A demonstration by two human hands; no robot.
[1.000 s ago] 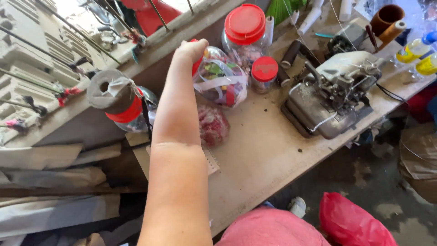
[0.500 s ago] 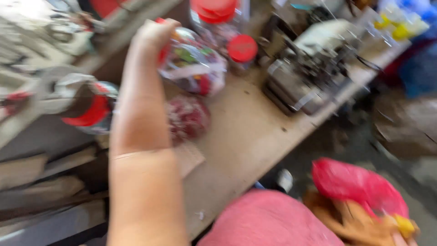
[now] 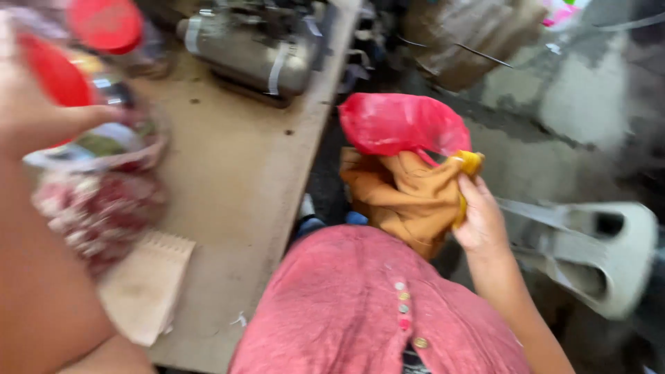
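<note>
My left hand (image 3: 31, 114) grips a clear plastic jar (image 3: 104, 131) with a red lid, filled with coloured bits, at the left edge above the wooden table (image 3: 235, 187). Under it lies a clear bag of red pieces (image 3: 97, 208). My right hand (image 3: 478, 218) is closed on a bundle of brown cloth (image 3: 405, 197) with a yellow strip, held beside my lap. A red plastic bag (image 3: 402, 125) sits on top of that bundle. My pink garment (image 3: 367, 305) fills the lower middle. The whole view is blurred.
A grey sewing machine (image 3: 256, 48) stands at the table's far end, with another red-lidded jar (image 3: 107, 24) to its left. A small notepad (image 3: 149, 284) lies near the table's front edge. A white plastic chair part (image 3: 596, 256) and concrete floor (image 3: 554, 104) are at right.
The view has swung right and down. My right hand has come into sight holding the brown cloth and red bag. My left hand stays on the jar.
</note>
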